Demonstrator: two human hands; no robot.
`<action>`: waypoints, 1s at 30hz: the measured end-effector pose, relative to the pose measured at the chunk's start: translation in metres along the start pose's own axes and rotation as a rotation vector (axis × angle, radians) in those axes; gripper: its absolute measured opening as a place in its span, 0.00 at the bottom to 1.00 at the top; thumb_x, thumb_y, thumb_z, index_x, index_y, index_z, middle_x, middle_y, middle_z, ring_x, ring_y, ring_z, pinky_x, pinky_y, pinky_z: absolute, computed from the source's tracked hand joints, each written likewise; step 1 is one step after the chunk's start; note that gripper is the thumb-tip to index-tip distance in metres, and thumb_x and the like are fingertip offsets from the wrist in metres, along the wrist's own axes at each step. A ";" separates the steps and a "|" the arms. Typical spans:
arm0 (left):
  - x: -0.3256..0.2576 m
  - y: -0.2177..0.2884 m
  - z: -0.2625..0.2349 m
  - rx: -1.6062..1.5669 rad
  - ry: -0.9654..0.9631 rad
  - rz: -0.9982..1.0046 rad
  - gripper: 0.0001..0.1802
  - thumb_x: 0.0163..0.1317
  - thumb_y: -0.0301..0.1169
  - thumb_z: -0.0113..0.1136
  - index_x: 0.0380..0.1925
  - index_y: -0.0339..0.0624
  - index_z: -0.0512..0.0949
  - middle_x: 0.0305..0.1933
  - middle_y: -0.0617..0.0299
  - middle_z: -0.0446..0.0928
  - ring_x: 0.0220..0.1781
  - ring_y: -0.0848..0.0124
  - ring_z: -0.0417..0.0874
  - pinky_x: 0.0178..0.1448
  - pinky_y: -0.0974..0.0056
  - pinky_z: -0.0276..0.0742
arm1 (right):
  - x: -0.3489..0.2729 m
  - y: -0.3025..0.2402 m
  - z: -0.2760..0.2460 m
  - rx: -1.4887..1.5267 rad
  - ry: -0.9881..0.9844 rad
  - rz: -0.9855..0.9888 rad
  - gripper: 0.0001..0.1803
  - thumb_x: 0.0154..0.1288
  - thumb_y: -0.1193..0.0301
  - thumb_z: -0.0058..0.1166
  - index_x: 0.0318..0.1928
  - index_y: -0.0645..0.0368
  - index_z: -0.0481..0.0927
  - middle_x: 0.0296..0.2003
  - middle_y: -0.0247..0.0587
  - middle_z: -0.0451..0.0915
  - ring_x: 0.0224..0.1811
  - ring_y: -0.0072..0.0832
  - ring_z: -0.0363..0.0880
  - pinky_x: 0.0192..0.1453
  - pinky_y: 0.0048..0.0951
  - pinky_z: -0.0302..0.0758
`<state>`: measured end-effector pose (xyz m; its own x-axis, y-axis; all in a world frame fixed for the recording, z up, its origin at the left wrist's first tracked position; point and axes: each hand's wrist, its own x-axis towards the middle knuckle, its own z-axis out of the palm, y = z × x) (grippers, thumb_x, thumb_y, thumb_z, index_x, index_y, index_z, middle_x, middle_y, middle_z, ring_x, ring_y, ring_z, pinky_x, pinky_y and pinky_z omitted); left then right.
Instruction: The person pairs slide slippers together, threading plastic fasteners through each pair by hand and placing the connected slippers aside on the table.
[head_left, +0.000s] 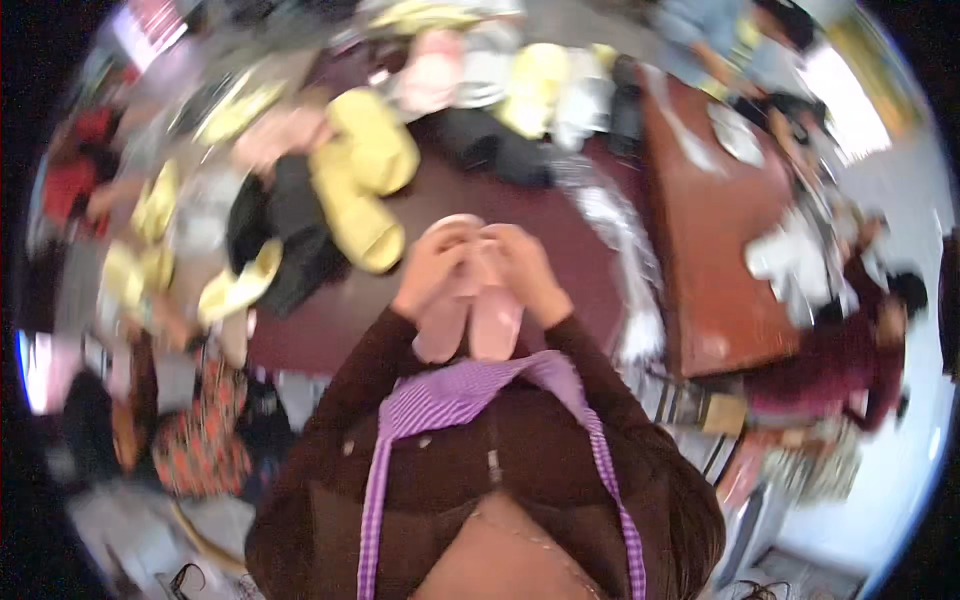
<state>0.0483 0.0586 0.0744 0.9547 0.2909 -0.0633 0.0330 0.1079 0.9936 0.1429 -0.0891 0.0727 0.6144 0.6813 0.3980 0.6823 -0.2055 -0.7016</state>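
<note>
Where the maroon tabletop (575, 275) begins at left: black slippers (292, 235) lie bunched, and a yellow pair of slippers (358, 205) rests beside them, one overlapping the other.
Left hand (435, 268): fingers curled round the left side of the pink slippers (495, 325); finer finger placement is too blurred to tell.
Pink slippers: in front of the chest, between both hands, over the near part of the tabletop — whether they touch it, I cannot tell.
Slippers' long axis: runs outward from the chest, the two nearly side by side; the rounded ends toward the body look like heels, so the toes probably point away.
Pink material: likely light, soft and bendy, hard to break, perhaps slightly slick — side edges look like the surest hold.
Right hand (522, 268): gripping the pink slippers from the right, opposite the left hand.
Clear plastic (618, 235): crumpled along the tabletop's right side.
</note>
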 end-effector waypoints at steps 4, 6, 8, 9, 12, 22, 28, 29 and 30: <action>-0.002 -0.052 -0.034 0.112 0.215 0.038 0.23 0.54 0.23 0.49 0.52 0.29 0.68 0.51 0.53 0.71 0.53 0.66 0.71 0.57 0.66 0.67 | -0.020 0.018 0.000 -0.137 -0.051 0.350 0.10 0.54 0.70 0.54 0.37 0.59 0.78 0.37 0.51 0.77 0.42 0.44 0.76 0.46 0.36 0.74; -0.019 -0.053 -0.042 0.169 0.272 0.009 0.19 0.57 0.26 0.50 0.49 0.30 0.69 0.47 0.56 0.71 0.48 0.69 0.72 0.52 0.67 0.68 | -0.033 0.017 -0.015 -0.258 -0.591 0.403 0.12 0.55 0.66 0.54 0.38 0.58 0.79 0.36 0.53 0.77 0.40 0.44 0.77 0.44 0.38 0.74; -0.033 -0.073 -0.061 0.161 0.194 -0.125 0.17 0.59 0.28 0.52 0.47 0.31 0.70 0.45 0.59 0.71 0.43 0.72 0.72 0.45 0.71 0.69 | -0.071 0.046 0.004 0.002 -0.528 0.356 0.15 0.55 0.62 0.55 0.38 0.60 0.79 0.33 0.56 0.78 0.36 0.45 0.77 0.41 0.41 0.73; -0.036 -0.093 -0.073 0.110 0.112 -0.227 0.16 0.60 0.29 0.52 0.46 0.31 0.70 0.44 0.60 0.71 0.40 0.74 0.72 0.42 0.73 0.69 | -0.087 0.051 0.016 0.082 -0.413 0.353 0.17 0.55 0.61 0.55 0.38 0.62 0.78 0.32 0.57 0.77 0.34 0.46 0.77 0.40 0.42 0.72; -0.052 -0.113 -0.057 0.083 0.231 -0.343 0.16 0.59 0.29 0.54 0.45 0.32 0.71 0.41 0.61 0.72 0.36 0.77 0.72 0.36 0.76 0.68 | -0.083 0.015 0.017 0.194 -0.234 0.362 0.20 0.54 0.60 0.55 0.37 0.66 0.77 0.30 0.59 0.77 0.33 0.48 0.77 0.38 0.43 0.72; -0.030 -0.085 -0.018 0.147 -0.027 -0.362 0.18 0.59 0.30 0.54 0.47 0.33 0.70 0.42 0.61 0.74 0.39 0.76 0.74 0.38 0.72 0.70 | -0.079 0.072 0.060 -0.137 0.167 0.549 0.20 0.55 0.57 0.52 0.25 0.66 0.77 0.24 0.56 0.76 0.29 0.48 0.76 0.34 0.43 0.70; -0.008 0.005 -0.015 0.072 -0.185 -0.053 0.20 0.60 0.30 0.52 0.52 0.37 0.69 0.46 0.62 0.73 0.46 0.74 0.74 0.48 0.68 0.71 | -0.072 0.060 -0.034 -0.112 0.206 0.549 0.17 0.55 0.62 0.50 0.21 0.65 0.78 0.23 0.56 0.77 0.21 0.43 0.75 0.27 0.41 0.70; -0.008 0.041 -0.011 0.083 -0.169 0.023 0.19 0.61 0.29 0.50 0.52 0.37 0.68 0.46 0.62 0.73 0.47 0.73 0.73 0.48 0.68 0.72 | -0.075 0.075 -0.054 -0.100 0.275 0.506 0.18 0.55 0.62 0.51 0.19 0.64 0.78 0.23 0.55 0.77 0.19 0.40 0.74 0.25 0.41 0.69; -0.012 0.077 -0.012 0.042 -0.200 0.061 0.20 0.61 0.29 0.49 0.54 0.38 0.67 0.47 0.60 0.73 0.47 0.71 0.74 0.49 0.67 0.72 | -0.073 0.064 -0.051 -0.092 0.250 0.509 0.18 0.55 0.62 0.51 0.19 0.64 0.78 0.23 0.55 0.77 0.19 0.40 0.74 0.25 0.41 0.69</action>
<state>0.0356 0.0747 0.1503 0.9948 0.1008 0.0126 -0.0182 0.0554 0.9983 0.1621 -0.1882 0.0287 0.9418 0.2963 0.1590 0.3010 -0.5316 -0.7917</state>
